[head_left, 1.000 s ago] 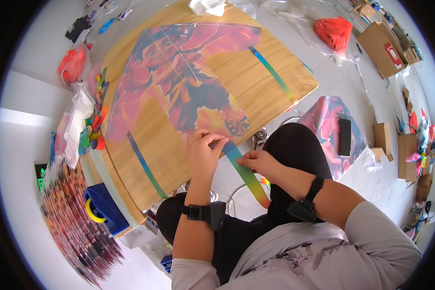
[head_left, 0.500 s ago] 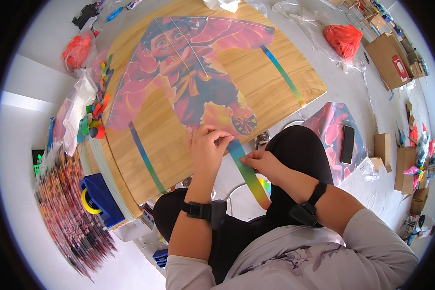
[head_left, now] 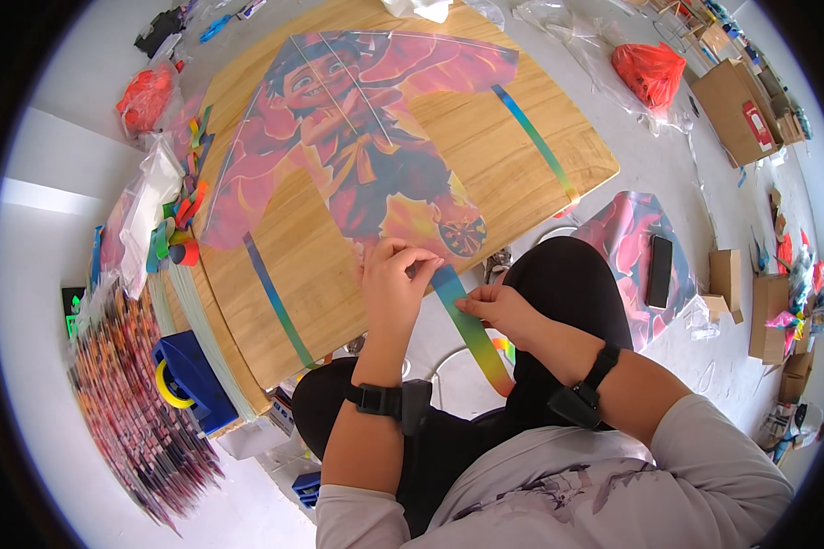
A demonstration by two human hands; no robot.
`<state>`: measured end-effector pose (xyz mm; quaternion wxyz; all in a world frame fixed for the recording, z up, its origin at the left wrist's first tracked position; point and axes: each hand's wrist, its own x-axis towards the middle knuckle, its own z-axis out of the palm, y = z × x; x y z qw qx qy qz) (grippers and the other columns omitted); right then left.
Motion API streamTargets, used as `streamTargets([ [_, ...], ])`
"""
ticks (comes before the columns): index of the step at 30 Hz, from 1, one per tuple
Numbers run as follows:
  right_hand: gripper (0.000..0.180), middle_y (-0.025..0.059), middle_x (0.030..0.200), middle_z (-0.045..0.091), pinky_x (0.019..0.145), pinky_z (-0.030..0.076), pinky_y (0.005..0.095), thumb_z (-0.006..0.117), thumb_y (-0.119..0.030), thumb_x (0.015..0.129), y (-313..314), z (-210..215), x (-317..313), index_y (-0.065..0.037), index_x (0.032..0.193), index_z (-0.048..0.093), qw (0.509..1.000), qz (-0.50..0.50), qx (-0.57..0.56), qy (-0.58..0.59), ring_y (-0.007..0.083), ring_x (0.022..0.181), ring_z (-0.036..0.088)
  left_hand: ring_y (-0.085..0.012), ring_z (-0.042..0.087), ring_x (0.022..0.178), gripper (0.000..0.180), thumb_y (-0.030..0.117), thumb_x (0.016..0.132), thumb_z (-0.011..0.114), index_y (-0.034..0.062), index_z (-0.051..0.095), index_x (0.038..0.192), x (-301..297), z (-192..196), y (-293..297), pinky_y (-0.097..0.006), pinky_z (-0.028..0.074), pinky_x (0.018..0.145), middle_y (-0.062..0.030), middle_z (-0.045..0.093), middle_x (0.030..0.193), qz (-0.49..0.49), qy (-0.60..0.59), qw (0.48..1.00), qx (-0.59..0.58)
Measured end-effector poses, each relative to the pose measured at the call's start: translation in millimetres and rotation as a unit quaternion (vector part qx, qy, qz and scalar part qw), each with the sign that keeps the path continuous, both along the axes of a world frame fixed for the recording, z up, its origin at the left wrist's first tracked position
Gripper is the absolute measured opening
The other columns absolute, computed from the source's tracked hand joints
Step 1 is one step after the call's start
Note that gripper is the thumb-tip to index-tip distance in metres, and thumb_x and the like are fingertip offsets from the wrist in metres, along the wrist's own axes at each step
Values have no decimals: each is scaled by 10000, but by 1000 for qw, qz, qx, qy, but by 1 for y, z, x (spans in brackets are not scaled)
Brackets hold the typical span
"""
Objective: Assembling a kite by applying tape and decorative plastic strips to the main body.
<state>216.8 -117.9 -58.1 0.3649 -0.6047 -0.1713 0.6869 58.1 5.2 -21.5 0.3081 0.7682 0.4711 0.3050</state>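
Observation:
A printed kite (head_left: 375, 174) with a colourful cartoon figure and thin rods lies spread on the wooden table (head_left: 522, 183). Its lower edge reaches the table's near side. There my left hand (head_left: 395, 279) is closed in a pinch where the kite's bottom edge meets the top end of a rainbow ribbon (head_left: 476, 340). Just right of it, my right hand (head_left: 502, 313) pinches the ribbon's right edge between thumb and fingers. The ribbon hangs down toward my lap, blue at the top and orange at the bottom. Two similar ribbon tails (head_left: 277, 297) hang from the kite's wings.
Left of the table stand a stack of printed sheets (head_left: 137, 393) and a blue tape dispenser (head_left: 192, 380) with yellow tape. Coloured ribbon rolls (head_left: 178, 240) crowd the left edge. A black phone-like object (head_left: 658, 272) rests on another print at right, near cardboard boxes (head_left: 737, 114) and a red bag (head_left: 648, 75).

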Motion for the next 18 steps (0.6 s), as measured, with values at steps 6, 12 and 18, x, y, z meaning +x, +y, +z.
streamTargets([
  [6, 351, -5, 850, 682, 682, 443, 261, 777, -346, 886, 0, 1, 2, -26, 1015, 714, 1000, 13, 2, -14, 93, 741, 584, -175, 581, 834, 120, 262, 729, 844, 190, 759, 772, 0, 0, -2, -394, 344, 818, 61, 608, 826, 5, 7, 1000, -10],
  [12, 308, -4, 869, 659, 714, 455, 259, 749, -301, 927, 2, 5, 2, -16, 1025, 688, 1000, 19, -6, -2, 92, 765, 583, -172, 568, 828, 120, 276, 731, 843, 203, 757, 771, 1, 1, -5, -399, 322, 807, 68, 601, 840, 17, 35, 998, 54],
  [18, 323, -6, 855, 653, 701, 450, 259, 753, -316, 924, 4, 7, 1, -17, 1023, 680, 1000, 19, -10, -3, 90, 752, 574, -179, 563, 853, 127, 289, 731, 843, 205, 756, 769, 0, -3, -3, -402, 322, 805, 66, 595, 842, 13, 17, 998, 54],
])
